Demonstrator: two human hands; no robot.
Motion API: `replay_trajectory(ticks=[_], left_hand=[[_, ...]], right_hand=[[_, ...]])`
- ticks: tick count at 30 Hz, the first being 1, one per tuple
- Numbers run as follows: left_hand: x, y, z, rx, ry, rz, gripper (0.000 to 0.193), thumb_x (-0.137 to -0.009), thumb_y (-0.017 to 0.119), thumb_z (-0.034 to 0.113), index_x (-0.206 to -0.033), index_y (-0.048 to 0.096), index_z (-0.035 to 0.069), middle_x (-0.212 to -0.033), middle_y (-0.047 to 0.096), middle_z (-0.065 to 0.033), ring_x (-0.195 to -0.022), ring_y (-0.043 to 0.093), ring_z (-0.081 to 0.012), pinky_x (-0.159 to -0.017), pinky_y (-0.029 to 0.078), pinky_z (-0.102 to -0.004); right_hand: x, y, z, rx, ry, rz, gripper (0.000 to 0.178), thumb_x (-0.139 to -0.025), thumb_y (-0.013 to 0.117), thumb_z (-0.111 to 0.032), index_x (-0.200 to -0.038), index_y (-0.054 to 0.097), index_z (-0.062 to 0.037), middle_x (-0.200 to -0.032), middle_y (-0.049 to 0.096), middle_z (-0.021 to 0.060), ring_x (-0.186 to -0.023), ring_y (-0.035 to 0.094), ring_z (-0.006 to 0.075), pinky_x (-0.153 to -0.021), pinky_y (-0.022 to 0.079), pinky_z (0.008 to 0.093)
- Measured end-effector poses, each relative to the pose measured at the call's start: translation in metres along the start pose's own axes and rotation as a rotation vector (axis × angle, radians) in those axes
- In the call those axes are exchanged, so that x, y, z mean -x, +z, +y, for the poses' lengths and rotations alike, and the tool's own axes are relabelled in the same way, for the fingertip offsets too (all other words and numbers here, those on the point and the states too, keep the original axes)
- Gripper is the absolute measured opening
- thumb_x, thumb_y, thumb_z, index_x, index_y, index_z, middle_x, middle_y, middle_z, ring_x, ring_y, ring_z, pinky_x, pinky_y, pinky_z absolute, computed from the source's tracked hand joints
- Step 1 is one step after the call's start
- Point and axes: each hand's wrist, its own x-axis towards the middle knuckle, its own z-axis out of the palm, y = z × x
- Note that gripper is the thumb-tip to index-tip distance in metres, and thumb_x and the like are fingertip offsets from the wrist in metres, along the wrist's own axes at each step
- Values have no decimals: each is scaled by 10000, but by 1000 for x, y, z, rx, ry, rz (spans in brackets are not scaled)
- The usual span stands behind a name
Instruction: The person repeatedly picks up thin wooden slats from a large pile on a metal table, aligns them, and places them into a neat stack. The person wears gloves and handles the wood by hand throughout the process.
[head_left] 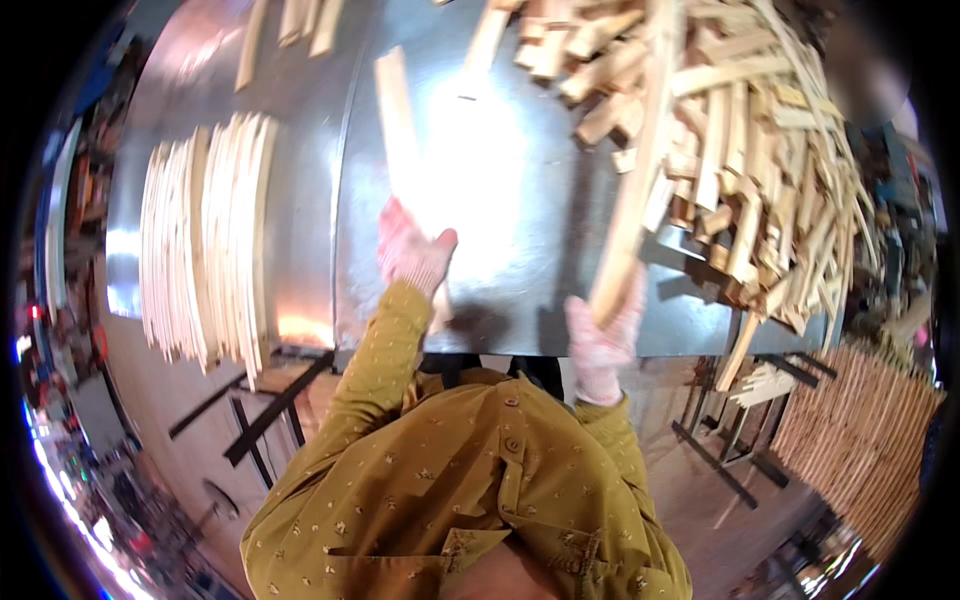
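Note:
Both my hands wear pinkish-white knit gloves. My left hand (412, 248) is closed around a pale wooden strip (396, 115), which runs away from me over the shiny metal table (300, 215); its near end shows below the wrist. At the table's near edge my right hand (608, 335) grips the near end of a longer wooden strip (645, 170). This strip slants up and away, passing in front of a large heap of wooden pieces (735, 165). Part of the right fingers is hidden behind the strip.
On the table's left lies a row of long wooden strips (205, 240), side by side. A few more strips (300, 20) lie at the far left. A stack of slats (860, 430) stands on the floor at right. Dark metal stand legs (275, 415) stick out below the table.

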Motion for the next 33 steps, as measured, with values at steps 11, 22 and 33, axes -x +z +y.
replay_trajectory(ticks=[11,22,33], left_hand=[[105,1,32,-495,-89,108,810,-902,631,326,-1549,244,30,-1502,414,-212,-1351,453,-346,-1079,421,-408],[392,232,507,-191,1497,427,642,-937,628,402,-1434,433,45,-1391,473,-222,-1226,488,-360,-1020,402,-457],[369,393,593,-923,1155,261,1178,-629,891,325,-1563,233,37,-1542,329,-298,-1444,305,-453,-1206,270,-457]], right_hand=[[113,-507,264,602,1043,939,664,-958,549,-373,-1501,339,-54,-1139,659,260,-993,657,396,-867,522,459],[201,-765,650,596,1726,638,552,-970,470,-524,-1411,528,-198,-1339,605,189,-1221,583,399,-1015,464,485],[259,-774,771,913,1423,170,398,-1018,436,-335,-1339,547,-128,-1249,638,187,-1112,641,348,-905,539,437]])
